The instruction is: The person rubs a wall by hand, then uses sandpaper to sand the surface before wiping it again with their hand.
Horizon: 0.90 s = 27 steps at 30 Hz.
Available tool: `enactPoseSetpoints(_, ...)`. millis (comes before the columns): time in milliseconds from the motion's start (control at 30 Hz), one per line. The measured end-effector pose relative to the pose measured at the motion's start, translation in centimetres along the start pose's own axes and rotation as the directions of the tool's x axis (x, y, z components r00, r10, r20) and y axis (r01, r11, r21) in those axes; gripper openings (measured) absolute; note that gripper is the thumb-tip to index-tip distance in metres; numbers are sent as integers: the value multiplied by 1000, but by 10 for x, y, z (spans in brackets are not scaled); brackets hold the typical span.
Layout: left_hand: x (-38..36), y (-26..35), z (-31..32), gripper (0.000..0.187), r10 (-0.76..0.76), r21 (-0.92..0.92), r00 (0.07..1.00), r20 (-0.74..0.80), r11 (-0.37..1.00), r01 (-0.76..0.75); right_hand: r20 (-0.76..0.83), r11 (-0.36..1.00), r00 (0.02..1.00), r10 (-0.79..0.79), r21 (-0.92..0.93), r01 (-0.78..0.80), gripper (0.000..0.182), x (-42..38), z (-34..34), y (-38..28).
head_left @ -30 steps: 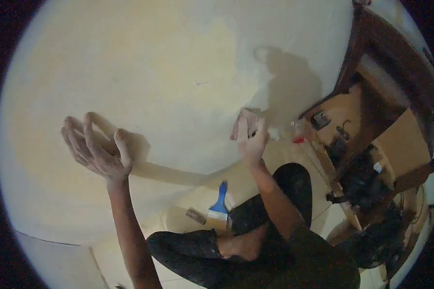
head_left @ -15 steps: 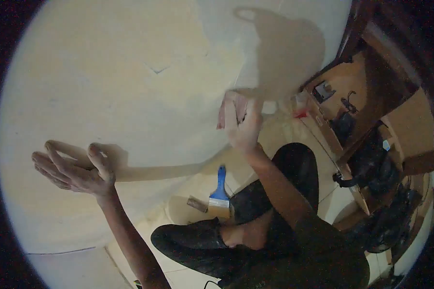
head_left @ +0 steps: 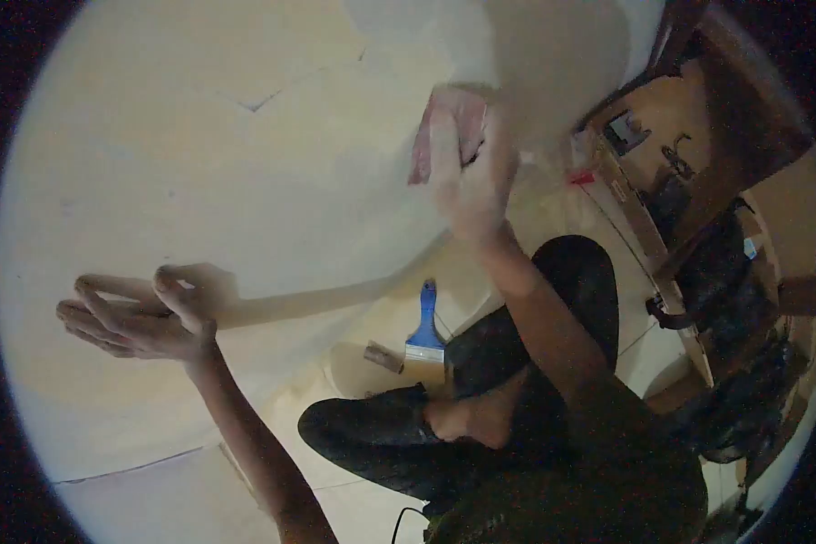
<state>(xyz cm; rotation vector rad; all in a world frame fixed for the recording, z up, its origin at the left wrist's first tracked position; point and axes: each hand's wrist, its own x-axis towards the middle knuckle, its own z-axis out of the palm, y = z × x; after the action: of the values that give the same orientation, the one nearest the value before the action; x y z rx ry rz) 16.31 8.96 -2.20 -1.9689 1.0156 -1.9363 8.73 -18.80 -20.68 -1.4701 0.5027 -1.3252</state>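
My right hand (head_left: 476, 177) presses a reddish-brown sheet of sandpaper (head_left: 464, 113) against the pale wall (head_left: 272, 172), fingers laid over it. Its edges show above and to the left of the fingers. At the left, my left hand (head_left: 145, 317) is by the same wall with fingers spread, holding nothing. A dark crack-like mark runs across the wall between and above the hands. Below them, on the floor, lie a paintbrush (head_left: 425, 331) with a blue handle and a small brownish block (head_left: 383, 356).
My crossed legs (head_left: 363, 431) are close to the wall's foot. To the right stands an open wooden cabinet or drawer (head_left: 644, 213) with small metal items and dark bags. A small red object (head_left: 581, 177) is near its corner.
My right hand has slid upward along the wall with the sandpaper. My left hand stays spread in about the same place. The view has shifted slightly.
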Motion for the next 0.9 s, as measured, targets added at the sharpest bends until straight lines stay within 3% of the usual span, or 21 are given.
enactPoseSetpoints(133,3,1,3,77,21,-16,1000,-7,1000,-21,62,997,995,-75,-28,76,23,-17,-1,-3)
enactPoseSetpoints(200,-2,0,2,76,27,0,1000,13,1000,-27,21,999,999,-33,-36,34,21,-6,-3,-5)
enactPoseSetpoints(267,-1,4,1,76,28,-6,999,17,1000,-28,239,970,970,42,224,-97,18,-38,14,23)
enactPoseSetpoints(367,1,6,5,77,-1,-11,1000,-4,1000,1,251,983,968,-28,185,-19,14,-44,13,7)
enactPoseSetpoints(433,-4,4,4,77,-2,-17,1000,6,1000,2,275,913,953,126,344,-220,15,-31,8,-11)
enactPoseSetpoints(467,-5,3,4,77,5,-14,1000,16,1000,-4,195,877,965,176,414,-243,17,-18,12,-1)
enactPoseSetpoints(567,-4,3,5,77,15,6,999,35,1000,-15,81,1000,997,-4,31,1,15,-26,11,4)
enactPoseSetpoints(600,-4,6,5,77,3,17,1000,26,1000,-4,127,996,989,-79,44,74,16,-31,10,-4)
enactPoseSetpoints(700,-4,11,2,76,-20,3,1000,5,1000,20,379,976,911,159,80,-204,19,-36,-7,-11)
enactPoseSetpoints(767,-9,10,7,78,3,-9,1000,31,1000,-3,105,997,993,50,54,-56,19,-33,12,17)
enactPoseSetpoints(800,-12,9,10,79,6,-10,999,39,1000,-6,73,1000,997,8,-21,-6,18,-26,9,12)
enactPoseSetpoints(900,-6,7,11,77,48,4,998,28,999,-48,151,997,988,-9,75,-2,16,-35,8,-5)
